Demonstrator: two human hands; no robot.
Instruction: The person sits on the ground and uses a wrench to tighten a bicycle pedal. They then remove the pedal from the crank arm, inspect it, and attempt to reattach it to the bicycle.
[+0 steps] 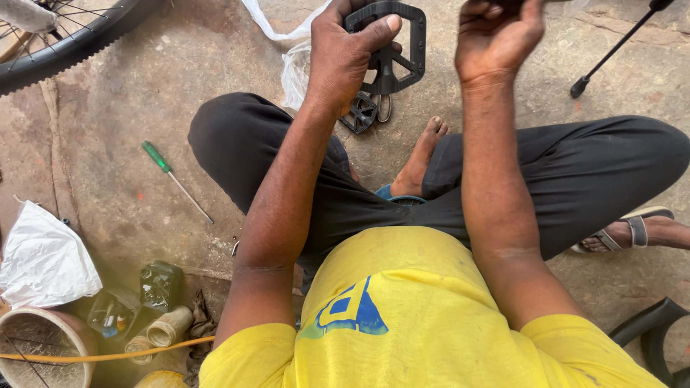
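Black flat bicycle pedal (399, 43) held upright; second pedal (361, 112) on ground.

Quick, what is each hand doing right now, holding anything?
Left hand: closed on a black pedal.
Right hand: fingers curled at the frame's top edge; whether it holds anything cannot be told.

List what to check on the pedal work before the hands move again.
1. Left hand grips black pedal: ok, thumb over its frame.
2. Right hand holding anything: cannot tell, fingers cut by frame edge.
3. Second pedal within reach: ok, on ground below the first.
4. Green screwdriver handy: ok, on ground beside left knee.
5. Pedal axle end visible: cannot tell.
6. Bare foot out from under the pedals: ok.
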